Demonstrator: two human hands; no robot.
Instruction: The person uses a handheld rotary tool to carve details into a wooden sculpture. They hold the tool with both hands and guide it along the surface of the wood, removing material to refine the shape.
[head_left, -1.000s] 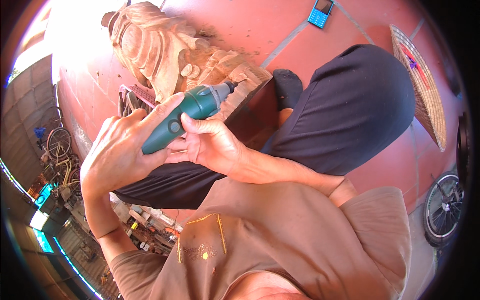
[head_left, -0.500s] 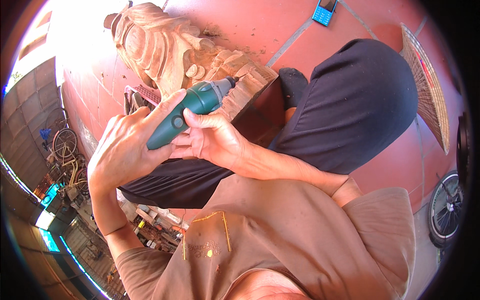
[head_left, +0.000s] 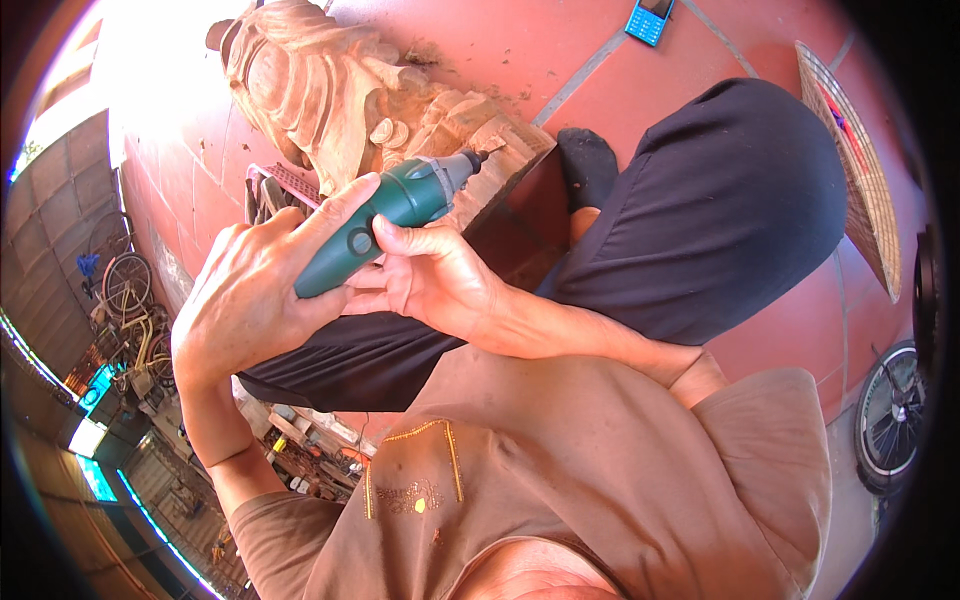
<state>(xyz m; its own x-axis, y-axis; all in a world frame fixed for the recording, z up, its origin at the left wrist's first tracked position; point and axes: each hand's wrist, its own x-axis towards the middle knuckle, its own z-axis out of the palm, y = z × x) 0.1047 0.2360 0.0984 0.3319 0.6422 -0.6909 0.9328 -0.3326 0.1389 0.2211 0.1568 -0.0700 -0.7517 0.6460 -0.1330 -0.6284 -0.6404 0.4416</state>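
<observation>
A green cordless rotary tool (head_left: 375,235) with a grey nose lies across both my hands, its thin bit pointing to the upper right. My left hand (head_left: 255,285) wraps round the rear of its body, index finger stretched along the top. From the other side my right hand (head_left: 430,275) grips it, with the thumb on its side near a round button and the other fingers curled below. Beyond the tool, a carved wooden figure (head_left: 310,85) in draped folds lies on the floor. The bit overlaps its base in view; whether they touch I cannot tell.
Red floor tiles (head_left: 500,45) carry wood chips beside the carving. A blue keypad phone (head_left: 648,22) lies far off, a woven conical hat (head_left: 855,175) at the right past my knee. A wheel (head_left: 890,415) stands lower right. Bicycles (head_left: 130,290) and tool clutter fill the left.
The tool has shifted slightly to the right, and its thin bit now shows clearly. My bent knee has moved a little to the right. Both hands keep their hold.
</observation>
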